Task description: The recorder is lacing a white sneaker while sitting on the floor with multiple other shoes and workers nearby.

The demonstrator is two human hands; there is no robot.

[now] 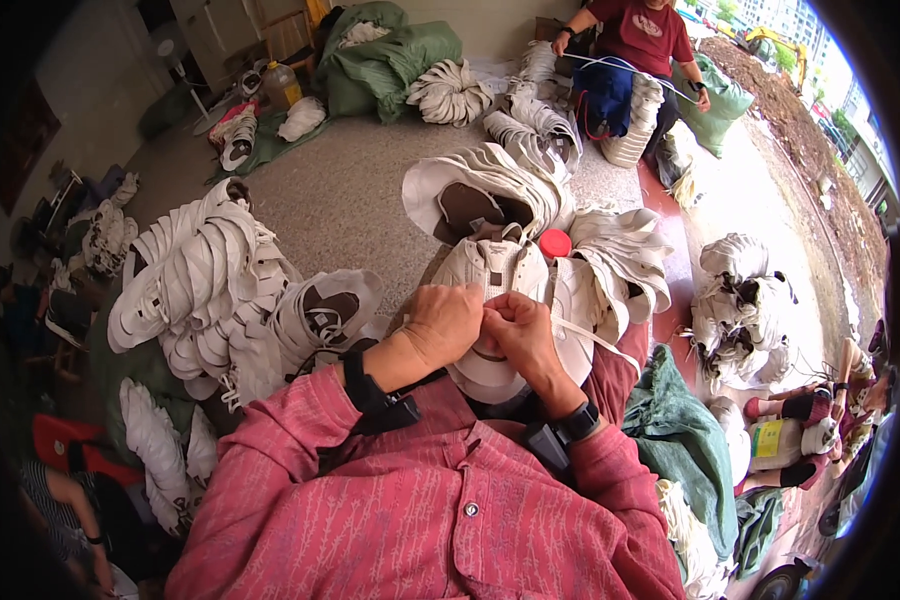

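Note:
An off-white shoe upper [492, 266] lies in my lap, its toe end toward me. Over its eyelet rows my left hand [444, 326] is closed, fingertips pinched together; what they grip is hidden. Right beside it my right hand [522, 334] pinches a white shoelace at the upper's throat. The lace's loose length [600, 342] trails out to the right. Just beyond the upper sits a round red lid [555, 243]. A nested stack of uppers with brown linings [500, 190] stands ahead of my hands, and another stack [620, 255] is to their right.
A tall heap of uppers [205, 280] rises at the left, with a loose lined upper [330, 310] near my left forearm. More bundles [740, 310] lie on the right. Green sacks [385, 65] stand at the back. A person in a dark red shirt [645, 40] sits ahead, holding white laces.

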